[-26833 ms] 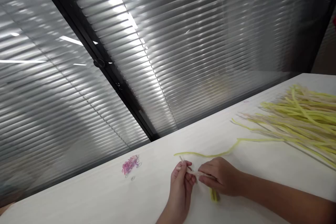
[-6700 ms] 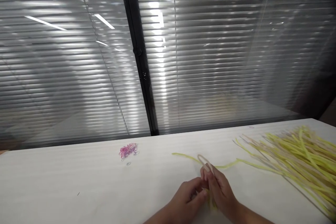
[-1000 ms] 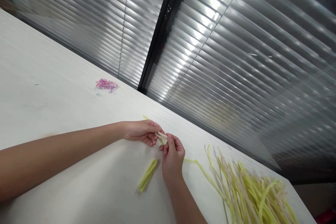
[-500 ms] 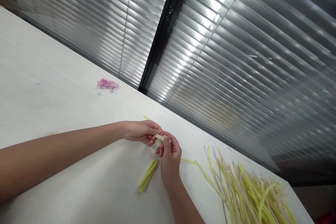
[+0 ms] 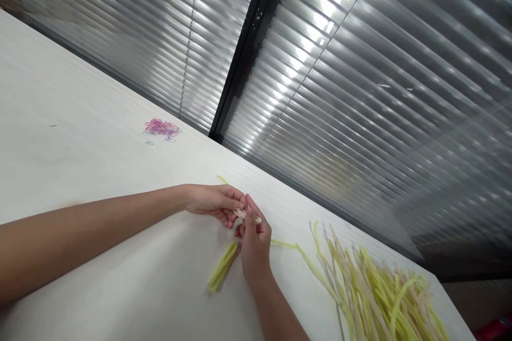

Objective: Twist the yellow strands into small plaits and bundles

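Cream pipe cleaner, a long loop earlier, is now folded short; left hand and right hand pinch it between closed fingertips, partly hiding it.

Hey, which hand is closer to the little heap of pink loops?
Left. The left hand is on the near side of the pink loops, apart from them; the right hand is farther off.
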{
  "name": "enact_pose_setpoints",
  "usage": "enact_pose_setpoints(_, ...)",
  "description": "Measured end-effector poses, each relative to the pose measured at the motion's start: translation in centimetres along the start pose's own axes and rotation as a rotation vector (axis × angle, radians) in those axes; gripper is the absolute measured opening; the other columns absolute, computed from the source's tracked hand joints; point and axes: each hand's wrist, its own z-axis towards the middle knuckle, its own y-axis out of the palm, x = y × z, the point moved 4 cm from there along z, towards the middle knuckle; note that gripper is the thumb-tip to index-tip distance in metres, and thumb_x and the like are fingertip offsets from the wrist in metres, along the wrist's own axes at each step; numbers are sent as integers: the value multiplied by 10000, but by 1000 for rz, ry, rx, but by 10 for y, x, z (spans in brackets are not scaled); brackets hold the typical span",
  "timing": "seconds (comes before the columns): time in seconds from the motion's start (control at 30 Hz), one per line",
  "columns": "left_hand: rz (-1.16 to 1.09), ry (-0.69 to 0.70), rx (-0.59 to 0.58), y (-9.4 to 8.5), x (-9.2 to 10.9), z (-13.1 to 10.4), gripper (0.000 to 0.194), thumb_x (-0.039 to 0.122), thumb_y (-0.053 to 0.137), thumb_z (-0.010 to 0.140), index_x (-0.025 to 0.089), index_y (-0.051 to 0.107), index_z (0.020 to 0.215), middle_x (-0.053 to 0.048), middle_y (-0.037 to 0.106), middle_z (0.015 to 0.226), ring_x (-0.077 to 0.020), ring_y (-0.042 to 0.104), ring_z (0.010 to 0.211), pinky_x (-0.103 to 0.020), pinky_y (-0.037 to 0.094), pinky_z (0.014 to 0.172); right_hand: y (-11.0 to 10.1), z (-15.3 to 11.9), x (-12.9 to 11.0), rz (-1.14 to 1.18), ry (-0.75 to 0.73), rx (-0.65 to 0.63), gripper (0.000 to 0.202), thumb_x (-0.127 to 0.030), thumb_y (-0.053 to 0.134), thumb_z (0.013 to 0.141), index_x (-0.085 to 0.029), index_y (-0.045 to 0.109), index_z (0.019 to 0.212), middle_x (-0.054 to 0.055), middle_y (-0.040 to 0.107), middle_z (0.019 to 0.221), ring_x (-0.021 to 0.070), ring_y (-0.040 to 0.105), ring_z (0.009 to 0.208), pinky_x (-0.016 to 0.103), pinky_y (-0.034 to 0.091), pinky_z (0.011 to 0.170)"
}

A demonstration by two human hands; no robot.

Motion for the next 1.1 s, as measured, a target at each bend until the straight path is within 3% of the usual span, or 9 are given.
enact_pose_setpoints(0.17, -38, -13, 40, -1, -1, 0, 316, 441, 670, 735, 163, 615, 875, -12, 619, 699, -121, 591, 647, -279, 480, 704, -1, 2, 2, 54, -13, 28, 591, -550, 518, 809, -136, 570, 1228, -46, 435, 577, 60, 351, 485, 217, 368, 497)
enact_pose_setpoints(0.43, -62, -24, 91, -1, 0, -1, 357, 479, 689, 702, 162, 598, 839, -20, 634, 707, -143, 620, 695, -287, 477, 724, -2, 3, 2, 139, 2, 46, 521, -506, 564, 795, -118, 606, 1140, -84, 343, 491, 59, 324, 457, 216, 352, 479)
enact_pose_setpoints(0.7, -73, -27, 70, -4, -4, 1, 307, 435, 682, 726, 156, 599, 821, -17, 638, 683, -143, 630, 689, -279, 482, 707, -4, 3, -1, 206, 6, 99, 446, -535, 556, 789, -157, 612, 1020, -104, 272, 490, 58, 309, 434, 216, 360, 471)
enact_pose_setpoints(1.1, -98, -31, 84, -4, -3, 1, 306, 438, 689, 718, 159, 583, 786, -17, 634, 658, -132, 617, 643, -274, 479, 693, -5, 5, -1, 173, -24, 92, 423, -523, 501, 829, -141, 632, 953, -89, 281, 508, 67, 331, 461, 235, 377, 499)
